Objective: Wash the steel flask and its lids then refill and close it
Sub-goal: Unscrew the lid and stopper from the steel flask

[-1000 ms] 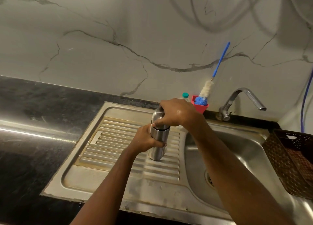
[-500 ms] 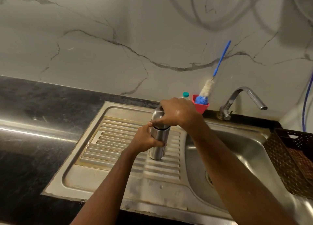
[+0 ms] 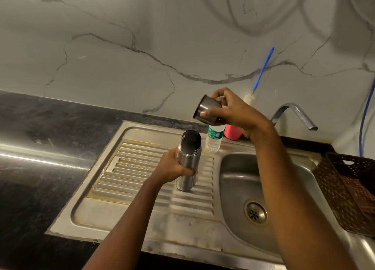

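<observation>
Here, far to the left of the steel flask (image 3: 189,158), the dark stone surface (image 3: 40,148) is catching a streak of light. Closer in, the ribbed steel drainboard (image 3: 132,215) is carrying the flask, which is standing upright on its ridges. The left hand (image 3: 172,166) is wrapping around the flask's body from the left, its fingers curling across the front at mid-height and gripping it. A black inner lid (image 3: 190,137) is sitting on the flask's neck.

Just behind and to the right of the flask, a clear plastic water bottle (image 3: 214,139) with a green label is standing near the drainboard's back edge. Above and to the right of the flask, clear of it, the right hand (image 3: 235,113) is holding the steel outer lid (image 3: 209,107) in the air, thumb and fingers pinching its sides, with the lid tilting so its open mouth is facing down and left.

Further right of the flask, a red holder (image 3: 232,132) is partly showing behind that hand, and a brush's blue handle (image 3: 263,66) is leaning against the marble wall. The sink basin (image 3: 233,178) and its drain (image 3: 255,213) are lying to the flask's right, with the tap (image 3: 294,113) arching over from behind. Farthest right, a brown perforated basket (image 3: 334,188) is resting at the basin's edge.
</observation>
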